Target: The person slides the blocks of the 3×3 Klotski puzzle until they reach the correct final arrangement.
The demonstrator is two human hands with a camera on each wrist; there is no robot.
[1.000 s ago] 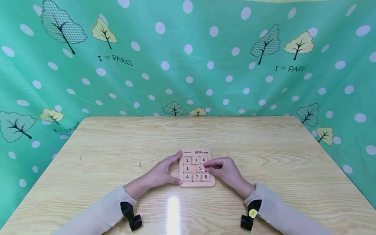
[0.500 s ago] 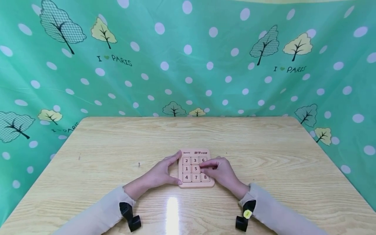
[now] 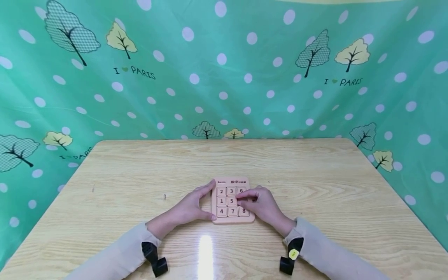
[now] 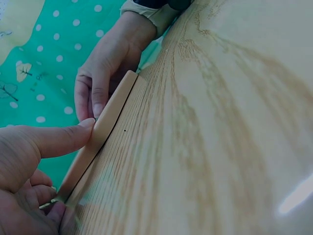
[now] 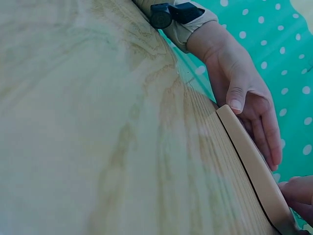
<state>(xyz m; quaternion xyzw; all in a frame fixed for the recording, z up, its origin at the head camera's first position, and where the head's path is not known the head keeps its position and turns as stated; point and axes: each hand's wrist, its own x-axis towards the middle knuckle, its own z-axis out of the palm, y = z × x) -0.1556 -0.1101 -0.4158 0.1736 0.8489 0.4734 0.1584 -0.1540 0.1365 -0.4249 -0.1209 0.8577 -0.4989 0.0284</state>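
Observation:
A pink number slide puzzle (image 3: 232, 222) lies flat on the table. Its tiles show 2, 3, 6 on top, 1 and 5 in the middle, and 4, 7, 8 below. My left hand (image 3: 189, 205) holds the puzzle's left side, thumb at the lower corner and fingers at the upper one. The thumb and index fingertip of my right hand (image 3: 265, 204) are at the right edge of the 5 tile (image 3: 231, 201), which sits in the centre slot. That hand covers the middle-right slot and part of the 6 and 8. Both wrist views show the puzzle's side edge (image 4: 98, 142) low on the table.
The wooden table (image 3: 140, 167) extends around the puzzle on all sides. A bright light reflection (image 3: 205, 252) shows near its front. Behind stands a green dotted cloth (image 3: 224, 77) with printed trees. Each wrist carries a black camera (image 3: 159, 266).
The 5 tile has slid left into the centre slot, with my right hand moving left along with it. My left hand has kept its hold on the puzzle.

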